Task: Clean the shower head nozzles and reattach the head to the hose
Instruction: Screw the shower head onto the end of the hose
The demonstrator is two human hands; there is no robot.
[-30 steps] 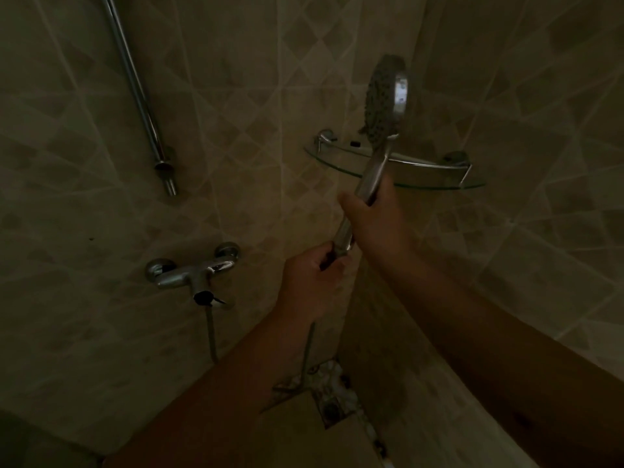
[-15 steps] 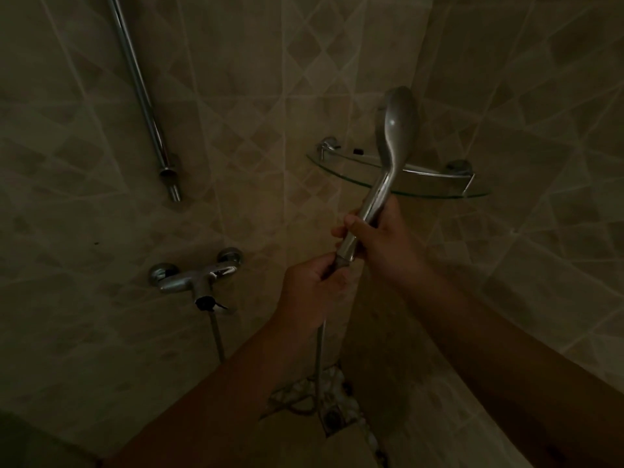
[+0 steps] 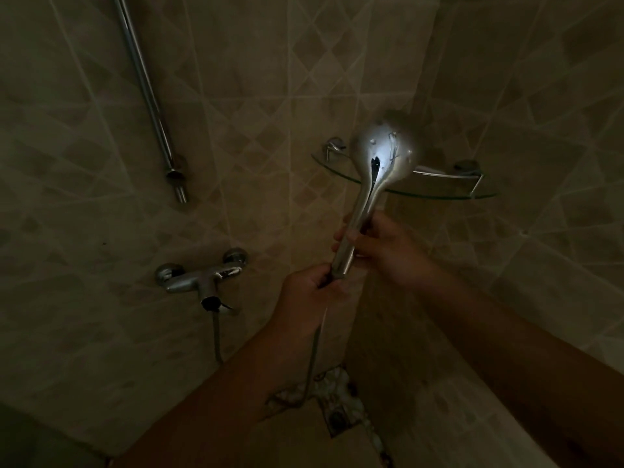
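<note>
Dim tiled shower corner on my feed, light poor. I see the shower head (image 3: 383, 153) held upright in front of the corner, its chrome back toward the camera, water drops showing on it; the nozzle face is turned away and I cannot see it. The right hand (image 3: 381, 246) grips the handle at mid length, fingers curled round it from the right. The left hand (image 3: 309, 295) is closed round the bottom end of the handle, where the hose (image 3: 312, 359) meets it; the joint itself is hidden inside the fist, so I cannot tell whether it is screwed on. The hose drops from the left fist toward the floor drain (image 3: 337, 418) and loops there. Behind the head, a glass corner shelf (image 3: 449, 194) spans the two walls. On the left wall I note the mixer tap (image 3: 199, 278), with a second run of hose hanging from its underside, and above it the lower end of a slanting chrome riser rail (image 3: 153, 106).
</note>
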